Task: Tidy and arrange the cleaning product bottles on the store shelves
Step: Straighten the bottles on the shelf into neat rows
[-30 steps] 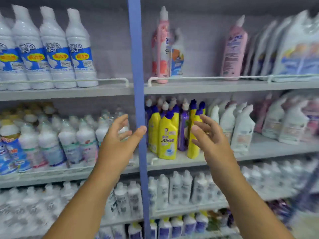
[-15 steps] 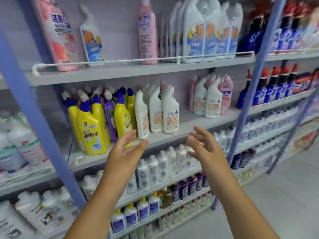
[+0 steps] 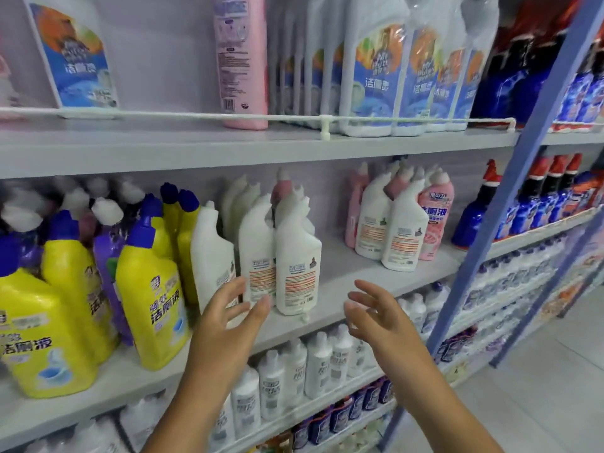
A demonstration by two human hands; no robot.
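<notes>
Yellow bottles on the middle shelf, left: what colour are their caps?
Dark blue caps on the yellow bottles, clearest in the head view.

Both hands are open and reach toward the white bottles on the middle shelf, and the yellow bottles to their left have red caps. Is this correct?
Not quite: the head view shows the yellow bottles have blue caps, not red. The rest holds: the left hand and right hand are open, reaching toward the white bottles on the middle shelf.

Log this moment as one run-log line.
left hand: open, at white bottles | right hand: open, empty | shelf: middle
</notes>
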